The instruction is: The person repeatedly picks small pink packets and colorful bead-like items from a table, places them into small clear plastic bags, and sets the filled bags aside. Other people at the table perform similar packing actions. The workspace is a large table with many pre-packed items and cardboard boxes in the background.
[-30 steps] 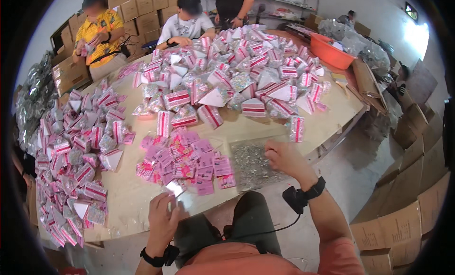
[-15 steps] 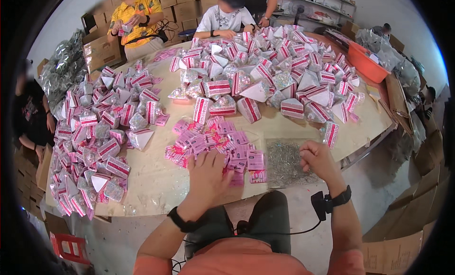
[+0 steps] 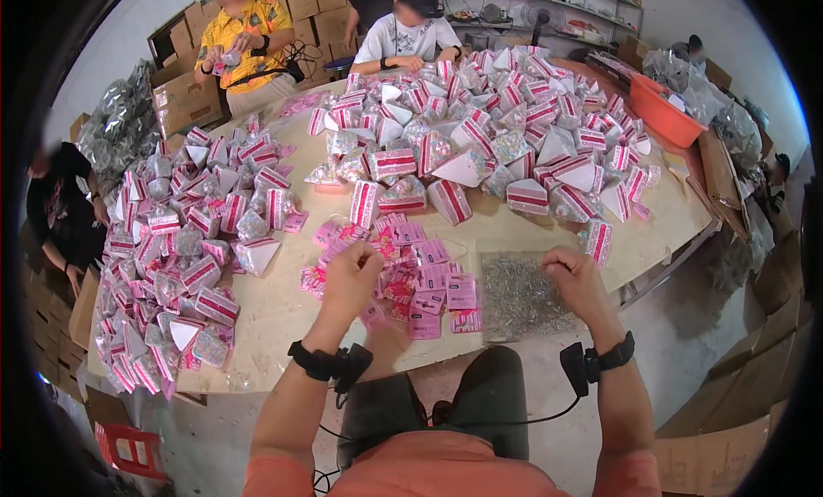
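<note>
Left hand [image 3: 347, 281] over the pink cards [image 3: 435, 278], right hand [image 3: 576, 278] at the tray [image 3: 506, 258]

In the head view, the left hand hangs over the left part of the loose heap of cards, its fingers curled in and the thumb near the index fingertip; whether anything sits between them I cannot tell. The right hand is bent into a similar pinch over the far right part of the square tray, and its grip on anything is likewise hidden. Small silvery metal pieces [image 3: 523, 298] cover the tray (each too small to make out exactly), which lies just right of the cards on the pale table [image 3: 266, 338].

Farther left spreads a pile of cake-slice-shaped packs [image 3: 201, 270], pink and white in clear plastic. A larger heap of the same packs [image 3: 480, 141] fills the far side, with an orange basin [image 3: 664, 113] at its right. Beyond the table, a person in a yellow patterned shirt [image 3: 244, 38] holds something small, and a person in a white shirt [image 3: 403, 38] leans over the far edge.
</note>
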`<state>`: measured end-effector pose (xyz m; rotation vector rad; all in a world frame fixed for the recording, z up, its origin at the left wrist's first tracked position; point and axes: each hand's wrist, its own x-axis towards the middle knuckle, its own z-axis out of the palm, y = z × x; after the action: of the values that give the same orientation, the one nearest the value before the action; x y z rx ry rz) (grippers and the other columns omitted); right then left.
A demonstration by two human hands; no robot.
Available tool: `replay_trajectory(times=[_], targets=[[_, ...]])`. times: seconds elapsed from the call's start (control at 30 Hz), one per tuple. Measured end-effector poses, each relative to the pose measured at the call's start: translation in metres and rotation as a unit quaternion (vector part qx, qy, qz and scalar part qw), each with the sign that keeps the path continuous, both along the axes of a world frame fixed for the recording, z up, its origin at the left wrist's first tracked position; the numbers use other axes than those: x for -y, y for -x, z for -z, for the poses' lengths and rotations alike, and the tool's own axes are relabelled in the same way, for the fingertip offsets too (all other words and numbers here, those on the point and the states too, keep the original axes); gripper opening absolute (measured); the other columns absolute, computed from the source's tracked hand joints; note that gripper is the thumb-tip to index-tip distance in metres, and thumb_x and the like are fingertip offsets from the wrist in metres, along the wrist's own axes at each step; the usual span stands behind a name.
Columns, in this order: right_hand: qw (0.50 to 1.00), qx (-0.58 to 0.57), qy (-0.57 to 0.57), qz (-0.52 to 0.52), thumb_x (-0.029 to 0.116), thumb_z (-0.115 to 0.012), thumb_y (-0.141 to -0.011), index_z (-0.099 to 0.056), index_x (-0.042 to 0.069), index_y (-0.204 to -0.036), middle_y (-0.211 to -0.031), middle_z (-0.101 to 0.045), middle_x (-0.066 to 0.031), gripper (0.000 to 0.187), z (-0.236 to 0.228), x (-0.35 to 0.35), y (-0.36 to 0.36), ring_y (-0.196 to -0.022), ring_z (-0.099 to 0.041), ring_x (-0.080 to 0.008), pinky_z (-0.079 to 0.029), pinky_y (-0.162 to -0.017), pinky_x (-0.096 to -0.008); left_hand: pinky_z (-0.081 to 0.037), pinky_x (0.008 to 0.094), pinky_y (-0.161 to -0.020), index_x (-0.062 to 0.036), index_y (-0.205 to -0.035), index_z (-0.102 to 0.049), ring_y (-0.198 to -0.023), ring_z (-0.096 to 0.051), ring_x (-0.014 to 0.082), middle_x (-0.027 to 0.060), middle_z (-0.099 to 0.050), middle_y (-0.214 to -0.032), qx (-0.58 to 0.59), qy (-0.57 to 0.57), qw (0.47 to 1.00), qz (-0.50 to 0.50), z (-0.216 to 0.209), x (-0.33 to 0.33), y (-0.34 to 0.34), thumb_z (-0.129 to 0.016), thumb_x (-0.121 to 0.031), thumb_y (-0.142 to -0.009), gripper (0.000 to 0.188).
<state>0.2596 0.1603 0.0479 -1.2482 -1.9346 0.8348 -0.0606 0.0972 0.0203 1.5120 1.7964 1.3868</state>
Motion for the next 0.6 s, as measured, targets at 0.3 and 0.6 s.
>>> replay_trajectory(times=[0.3,0.6], targets=[[0.987,0.092,-0.128,-0.028,0.005,-0.052,-0.074,-0.055,-0.001,-0.076,-0.07,-0.057,-0.0146,0.007,-0.004,-0.004,0.005,-0.067,-0.056,-0.0292,-0.043,-0.06,-0.0357,-0.041,0.0216,-0.057,-0.0009,-0.076,-0.055,-0.059,-0.049,0.0068,0.0011,-0.055,-0.064,0.097,-0.076,0.992,0.036,-0.023,-0.006,0.011,-0.052,-0.006,-0.084,0.01],[0.99,0.104,-0.099,-0.014,0.01,-0.054,-0.075,-0.057,0.002,-0.079,-0.075,-0.058,-0.0173,0.009,-0.003,-0.003,0.008,-0.071,-0.057,-0.0344,-0.043,-0.063,-0.0413,-0.041,0.0215,-0.055,-0.002,-0.076,-0.051,-0.057,-0.048,0.0061,0.0008,-0.052,-0.062,0.083,-0.083,0.992,0.038,-0.027,-0.007,0.013,-0.051,-0.008,-0.086,0.012]])
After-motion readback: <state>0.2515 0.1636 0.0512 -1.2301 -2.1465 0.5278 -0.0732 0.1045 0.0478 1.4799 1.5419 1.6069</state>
